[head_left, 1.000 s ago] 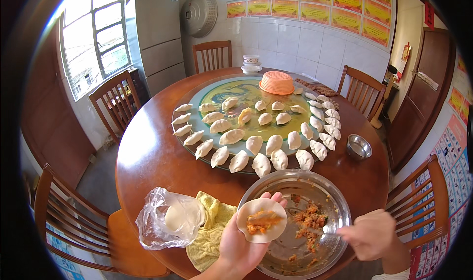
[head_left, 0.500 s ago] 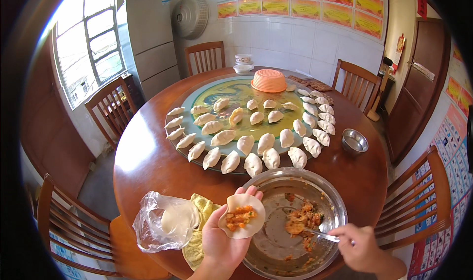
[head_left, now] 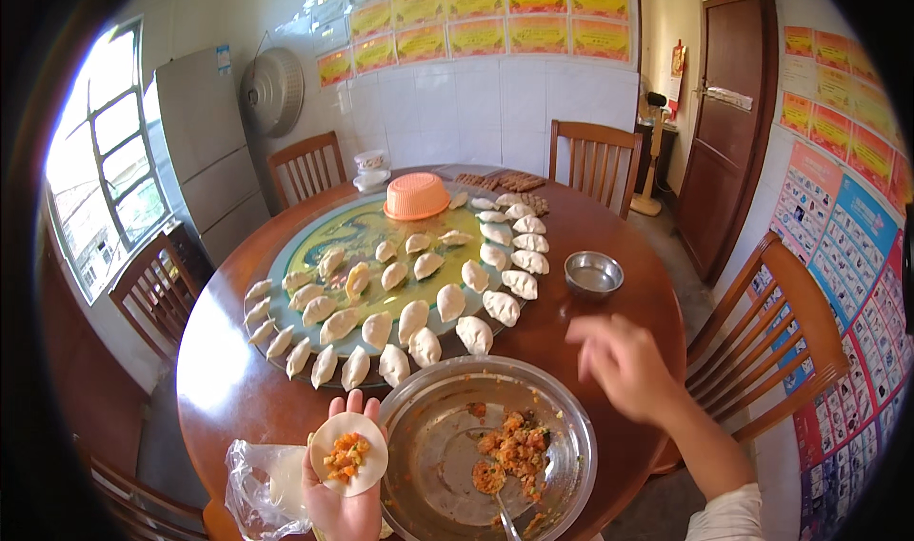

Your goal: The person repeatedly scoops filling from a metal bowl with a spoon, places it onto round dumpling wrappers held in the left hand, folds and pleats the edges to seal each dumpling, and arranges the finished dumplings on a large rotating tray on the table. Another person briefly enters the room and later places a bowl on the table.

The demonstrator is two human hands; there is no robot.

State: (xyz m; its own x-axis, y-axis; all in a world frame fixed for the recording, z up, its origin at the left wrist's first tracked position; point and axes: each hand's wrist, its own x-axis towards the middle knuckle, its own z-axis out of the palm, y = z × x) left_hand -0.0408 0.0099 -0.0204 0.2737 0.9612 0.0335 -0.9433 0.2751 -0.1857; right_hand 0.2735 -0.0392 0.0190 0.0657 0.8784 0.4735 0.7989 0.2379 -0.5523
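On my left hand (head_left: 345, 514) lies a round dumpling wrapper (head_left: 372, 476) with a small heap of orange chopped filling (head_left: 347, 456) in its middle. The thumb rests at its edge and the fingertips show beyond it. My right hand (head_left: 619, 362), slightly blurred, is in the air over the table, below a small metal bowl (head_left: 593, 274); its fingers look loosely apart with nothing in them. A large steel basin (head_left: 433, 489) holds more filling (head_left: 519, 450) and a spoon (head_left: 507, 517) resting in it. Beside my left hand, a clear plastic bag (head_left: 249, 484) contains wrappers.
Rows of shaped dumplings (head_left: 412, 320) cover much of the round glass turntable (head_left: 319, 231). An upturned orange basket (head_left: 416, 196) stands at its far edge, near stacked bowls (head_left: 371, 170). Wooden chairs (head_left: 595, 165) surround the wooden table (head_left: 224, 350).
My right hand has let go of the spoon and moved up and away from the basin toward the small bowl. The view has swung right. My left hand still holds the filled wrapper.
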